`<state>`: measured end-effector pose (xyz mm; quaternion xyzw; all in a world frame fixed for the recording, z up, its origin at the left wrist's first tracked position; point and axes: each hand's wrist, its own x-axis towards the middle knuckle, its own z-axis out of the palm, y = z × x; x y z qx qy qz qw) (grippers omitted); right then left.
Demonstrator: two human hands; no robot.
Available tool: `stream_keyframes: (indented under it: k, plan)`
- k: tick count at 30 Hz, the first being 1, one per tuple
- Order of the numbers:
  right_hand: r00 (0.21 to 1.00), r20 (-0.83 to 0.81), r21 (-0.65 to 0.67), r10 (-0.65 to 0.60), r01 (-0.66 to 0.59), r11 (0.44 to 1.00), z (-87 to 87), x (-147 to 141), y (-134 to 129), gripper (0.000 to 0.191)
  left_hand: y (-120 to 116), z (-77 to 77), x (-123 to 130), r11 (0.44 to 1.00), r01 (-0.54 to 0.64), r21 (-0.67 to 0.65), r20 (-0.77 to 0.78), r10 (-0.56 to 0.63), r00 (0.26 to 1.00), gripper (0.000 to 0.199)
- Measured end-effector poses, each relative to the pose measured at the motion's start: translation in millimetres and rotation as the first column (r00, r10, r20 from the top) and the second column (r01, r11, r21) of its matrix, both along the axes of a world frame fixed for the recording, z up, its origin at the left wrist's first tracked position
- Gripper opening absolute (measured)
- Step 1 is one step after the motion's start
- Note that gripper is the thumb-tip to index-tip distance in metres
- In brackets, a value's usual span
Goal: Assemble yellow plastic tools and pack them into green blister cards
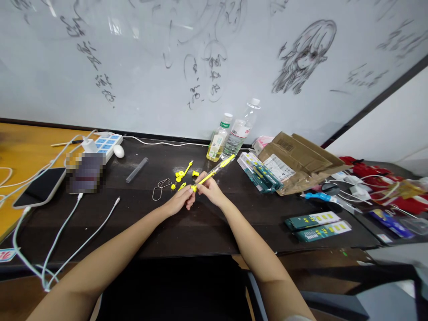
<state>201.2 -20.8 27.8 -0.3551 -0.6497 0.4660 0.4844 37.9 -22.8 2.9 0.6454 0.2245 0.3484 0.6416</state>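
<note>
A slim yellow rod with a clear section point(219, 166), pen-like in shape, slants up and right from my right hand point(209, 189), whose fingers are pinched around its lower end. My left hand point(180, 201) is closed beside it, thumb and finger on a small yellow piece point(194, 188) at the rod's foot. Whether that piece is joined to the rod is too small to tell. Just beyond my hands lie several small yellow plastic parts point(179, 174) and a longer yellow stem point(186, 170). Bent metal wire loops point(158, 192) rest to the left of them.
A clear tube point(137, 170) lies left of the parts. Behind stand a drink bottle point(218, 140) and a water bottle point(238, 133). Right are green boxes point(259, 171), a brown package point(297, 160) and two flat boxes point(323, 229). Phones, cables and a power strip point(109, 147) occupy the left.
</note>
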Motion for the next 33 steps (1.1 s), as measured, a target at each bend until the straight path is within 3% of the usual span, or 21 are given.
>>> stream_keyframes:
  k: [3,6,19,27,33]
  plan:
    - [0.999,0.021,0.053,-0.034,0.033,0.998,1.7,-2.6,-1.9,0.024,1.5,2.7,-6.0,0.969,-0.11,0.22,-0.111,0.137,0.984,0.038]
    - [0.998,0.0,0.076,-0.061,0.061,0.995,4.4,-4.3,-4.2,0.018,0.3,6.2,-8.9,0.945,-0.133,0.297,-0.146,0.182,0.972,0.038]
    - [0.999,-0.027,-0.018,-0.044,0.044,0.999,-8.0,-6.6,2.6,0.03,1.3,-5.0,0.4,0.982,-0.099,0.159,-0.06,0.11,0.992,0.044]
    - [0.998,-0.034,-0.048,-0.056,0.054,0.997,-12.5,-7.9,10.1,0.029,7.9,-0.7,-7.2,0.964,-0.113,0.24,-0.231,0.17,0.958,0.041]
    - [0.994,-0.057,-0.107,-0.094,0.088,0.99,-17.6,-14.5,11.0,0.033,3.6,-0.7,-5.4,0.912,-0.232,0.338,-0.177,0.304,0.936,0.03]
